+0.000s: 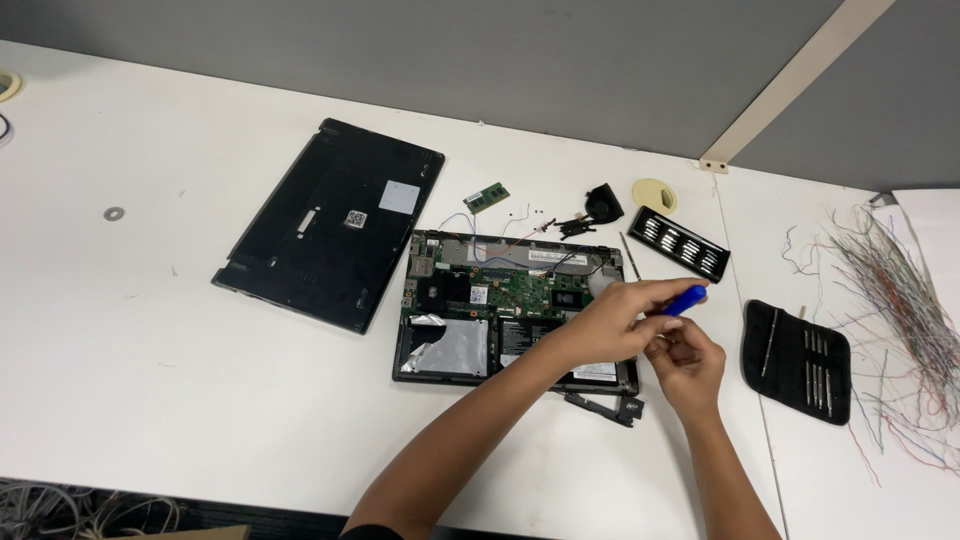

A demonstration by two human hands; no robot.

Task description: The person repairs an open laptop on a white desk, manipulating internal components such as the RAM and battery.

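**Both hands on a blue-handled screwdriver beside an opened laptop**

Nearest, at the 5 o'clock side of the scene, the right hand (pixel 688 362) sits under and just behind the left, its fingers curled up toward the tool; whether they pinch the shaft or only steady it cannot be told. The left hand (pixel 610 322), its arm crossing in from 6 o'clock, has its fingers pressed together around the blue-handled screwdriver (pixel 684 300), whose handle tip shows past the knuckles. The tool looks light and stiff, with a smooth plastic handle that could slip; the handle is the sound place to take hold, not the thin shaft.

Directly at 9 o'clock of the hands lies the opened laptop base (pixel 500 310), circuit board bare and fragile-looking. At 3 o'clock rests a black bit pouch (pixel 796 360), with loose coloured wires (pixel 900 300) beyond it. Farther off on the white tabletop (pixel 150 330), the removed bottom cover (pixel 330 225) lies at 10 o'clock, and a small fan (pixel 603 203) with a black vented strip (pixel 678 243) at 12 o'clock.
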